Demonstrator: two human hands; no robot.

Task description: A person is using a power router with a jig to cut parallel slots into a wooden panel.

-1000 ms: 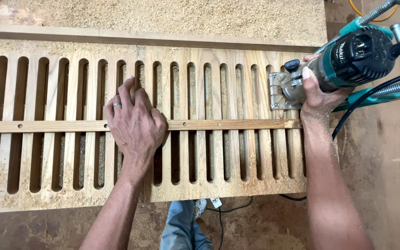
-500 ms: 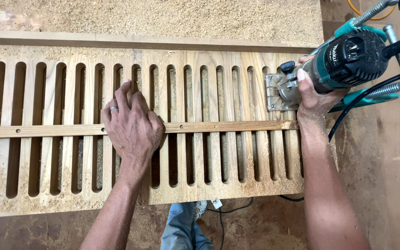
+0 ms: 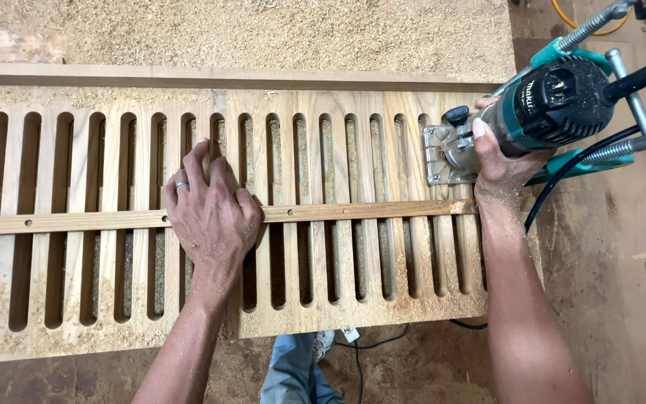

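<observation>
Head view: nearest, the slotted wooden panel (image 3: 315, 299) lies flat on the bench, its near edge dusted with sawdust. It looks stiff and heavy, though the thin bars between slots seem breakable. The left hand (image 3: 211, 206) presses down flat, fingers spread, over the thin batten (image 3: 353, 212) crossing the slots. Farther right, the right hand (image 3: 499, 161) is wrapped around the teal trim router (image 3: 532, 112), a dense tool best gripped by its body, standing at the panel's right end. Open panel runs leftward; cords (image 3: 562, 187) crowd the right.
</observation>
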